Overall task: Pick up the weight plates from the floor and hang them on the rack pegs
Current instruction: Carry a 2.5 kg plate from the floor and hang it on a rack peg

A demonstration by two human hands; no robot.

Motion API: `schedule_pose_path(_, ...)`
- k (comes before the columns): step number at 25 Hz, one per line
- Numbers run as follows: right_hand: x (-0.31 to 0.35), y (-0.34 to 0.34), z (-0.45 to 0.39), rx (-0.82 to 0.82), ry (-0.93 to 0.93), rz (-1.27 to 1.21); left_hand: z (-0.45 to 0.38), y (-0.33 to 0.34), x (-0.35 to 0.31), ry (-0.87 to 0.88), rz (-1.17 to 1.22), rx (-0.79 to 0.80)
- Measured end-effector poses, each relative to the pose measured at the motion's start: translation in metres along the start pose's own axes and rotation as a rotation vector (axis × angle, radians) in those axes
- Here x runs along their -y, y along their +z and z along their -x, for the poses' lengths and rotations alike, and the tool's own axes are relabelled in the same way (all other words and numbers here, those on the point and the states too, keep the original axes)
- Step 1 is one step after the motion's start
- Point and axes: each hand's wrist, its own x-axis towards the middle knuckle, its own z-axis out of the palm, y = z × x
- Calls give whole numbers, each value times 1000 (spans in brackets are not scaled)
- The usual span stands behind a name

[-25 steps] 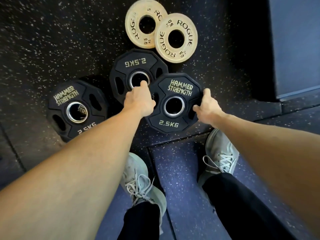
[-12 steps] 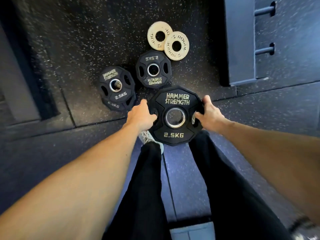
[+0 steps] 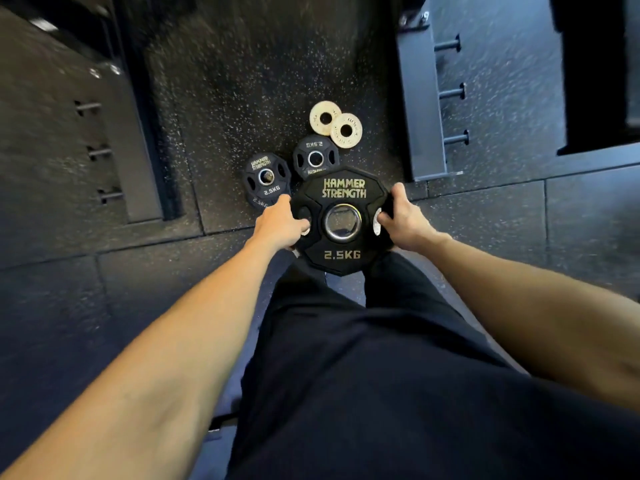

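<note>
The left hand [image 3: 280, 221] grips the left edge of the held plate [image 3: 341, 220], fingers curled into its left grip slot; the right hand [image 3: 403, 220] grips the opposite edge, fingertips showing through the right slot. The held plate, a black disc marked 2.5KG, is clear of the floor [image 3: 242, 81], above the person's legs. Its lettered face is turned up toward the camera, so the axis through its centre hole appears to run roughly toward the viewer; the lettering reads upright from this view. Being round, it has no long axis in its plane. Progress: judged early. No plate is visible on any peg. The pegs [image 3: 450, 93] of the right upright [image 3: 417, 109] are bare, as are the left pegs [image 3: 100, 152]. Remaining on the floor are a stack of two black plates [image 3: 265, 178], a single black plate [image 3: 315, 157], and two small cream plates [image 3: 336, 124], one overlapping the other.
</note>
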Motion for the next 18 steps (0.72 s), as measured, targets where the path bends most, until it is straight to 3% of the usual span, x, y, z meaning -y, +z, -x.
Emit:
schedule_pose_path(8, 16, -20, 60, -88, -79, -5, 54, -17, -8, 115, 39, -67)
schedule_pose_path(18, -64, -1, 136, -352, 151, -269, 71, 19, -67, 410, -247, 59)
